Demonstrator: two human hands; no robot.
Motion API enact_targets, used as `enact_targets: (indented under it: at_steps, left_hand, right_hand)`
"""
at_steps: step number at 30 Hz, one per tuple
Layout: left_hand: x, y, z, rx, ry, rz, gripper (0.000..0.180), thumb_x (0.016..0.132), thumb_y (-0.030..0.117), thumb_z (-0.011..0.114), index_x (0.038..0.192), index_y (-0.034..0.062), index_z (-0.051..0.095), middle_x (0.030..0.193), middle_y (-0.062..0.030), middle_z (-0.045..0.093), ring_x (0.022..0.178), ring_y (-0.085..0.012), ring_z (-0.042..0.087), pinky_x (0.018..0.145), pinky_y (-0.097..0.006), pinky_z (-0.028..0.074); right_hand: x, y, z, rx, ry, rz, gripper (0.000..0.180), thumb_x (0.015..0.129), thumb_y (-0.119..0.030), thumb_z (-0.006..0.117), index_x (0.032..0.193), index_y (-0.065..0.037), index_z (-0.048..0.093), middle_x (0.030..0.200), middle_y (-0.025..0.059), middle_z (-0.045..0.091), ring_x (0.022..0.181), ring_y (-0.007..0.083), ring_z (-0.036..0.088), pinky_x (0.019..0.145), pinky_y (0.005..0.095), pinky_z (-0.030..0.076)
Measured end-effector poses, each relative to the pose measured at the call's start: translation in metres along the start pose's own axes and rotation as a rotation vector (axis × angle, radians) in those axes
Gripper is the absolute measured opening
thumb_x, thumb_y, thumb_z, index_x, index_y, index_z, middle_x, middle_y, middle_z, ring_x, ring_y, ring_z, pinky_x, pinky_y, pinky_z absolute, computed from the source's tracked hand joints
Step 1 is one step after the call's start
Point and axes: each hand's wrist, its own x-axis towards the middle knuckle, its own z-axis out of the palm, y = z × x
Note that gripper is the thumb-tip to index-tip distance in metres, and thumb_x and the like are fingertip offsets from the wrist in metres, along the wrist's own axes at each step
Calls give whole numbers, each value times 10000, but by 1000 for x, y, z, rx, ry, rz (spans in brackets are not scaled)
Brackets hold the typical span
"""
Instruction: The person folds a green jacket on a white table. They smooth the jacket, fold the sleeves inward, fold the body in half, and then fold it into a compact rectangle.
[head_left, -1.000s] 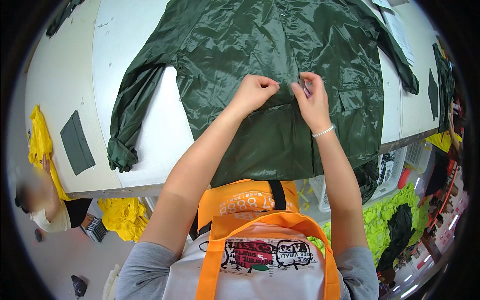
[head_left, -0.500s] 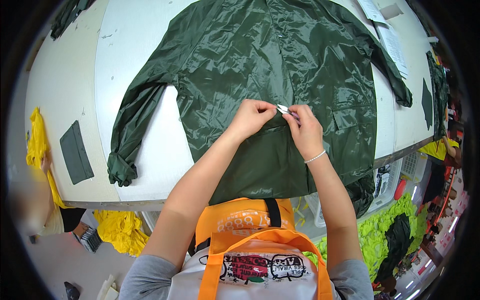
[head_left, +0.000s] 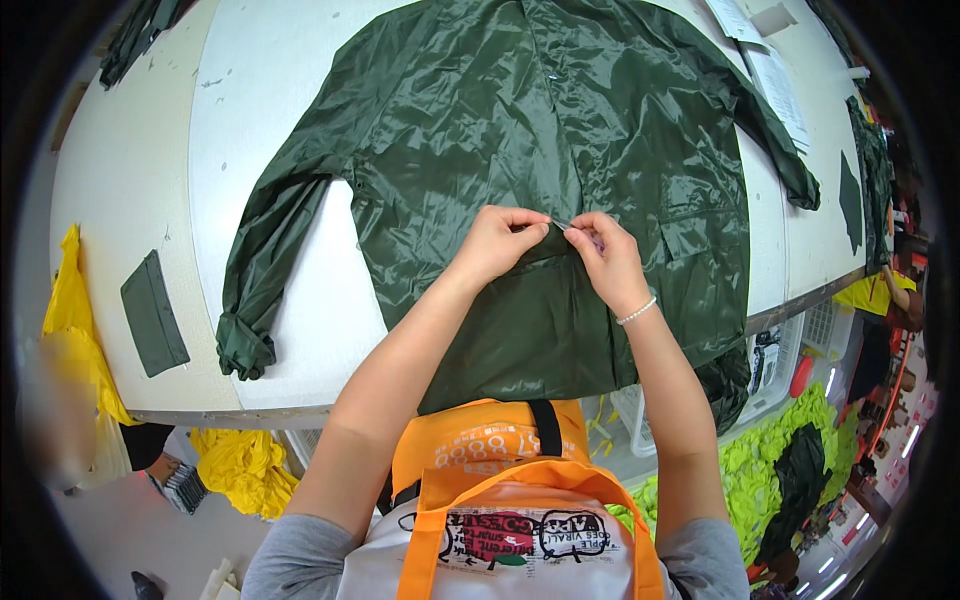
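A dark green glossy jacket (head_left: 450,140) is spread out on the white table (head_left: 310,290), its lower hem toward me. Over its lower front, beside the centre placket, my two hands nearly meet. My right hand (head_left: 612,262) is closed around small thread snips (head_left: 560,225), their metal blades pointing left. The fingertips of my left hand (head_left: 496,242) are pinched together close to the blade tips. What they hold is too small to make out. A pocket flap (head_left: 700,235) shows to the right of my right hand.
A dark green flat piece (head_left: 155,312) lies on the left of the table, papers (head_left: 775,90) at the far right. Below the front edge are white baskets (head_left: 780,370), yellow fabric (head_left: 245,465) and lime-green fabric (head_left: 740,490). At the left edge a person handles yellow cloth (head_left: 80,330).
The snips have turned so their blades look narrower, and both hands have shifted only slightly. At the left, the other person's yellow cloth has moved.
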Motion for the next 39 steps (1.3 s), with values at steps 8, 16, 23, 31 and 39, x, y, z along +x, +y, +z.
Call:
enact_targets:
  at_steps: [8, 16, 23, 31, 39]
  left_hand:
    - [-1, 2, -1, -36, -9, -23, 220, 822, 142, 664, 954, -29, 702, 774, -38, 681, 699, -66, 574, 649, -236, 469]
    - [1, 0, -10, 152, -5, 57, 266, 791, 186, 694, 951, -26, 692, 791, -90, 695, 696, -124, 615, 662, -273, 486]
    - [-43, -3, -113, 769, 42, -35, 214, 752, 156, 742, 885, -2, 684, 726, -76, 670, 641, -139, 603, 621, -270, 476]
    - [-75, -16, -90, 828, 700, 408, 140, 727, 66, 685, 859, 38, 645, 849, -99, 603, 797, -299, 575, 733, -383, 469]
    - [-28, -42, 40, 724, 175, 394, 434, 667, 130, 771, 1069, 56, 624, 1079, -91, 545, 1032, -292, 516, 901, -371, 442]
  right_hand:
    - [1, -1, -1, -54, 75, -60, 175, 839, -171, 688, 894, -22, 614, 813, 88, 628, 706, 178, 614, 645, 282, 479]
    - [23, 16, 16, 401, -105, 107, 181, 812, -107, 711, 894, 31, 629, 779, 0, 619, 710, 41, 522, 643, 199, 432]
    - [37, 29, 26, 291, -62, 204, 232, 864, -201, 655, 844, 30, 640, 659, -35, 546, 617, 51, 436, 564, 229, 368]
    - [52, 41, 36, 360, -126, 351, 269, 867, -237, 645, 716, -17, 611, 588, -59, 467, 547, 54, 362, 505, 250, 302]
    - [69, 67, 39, 213, -46, 242, 207, 812, -199, 676, 802, 8, 683, 663, 42, 645, 586, 125, 565, 569, 275, 434]
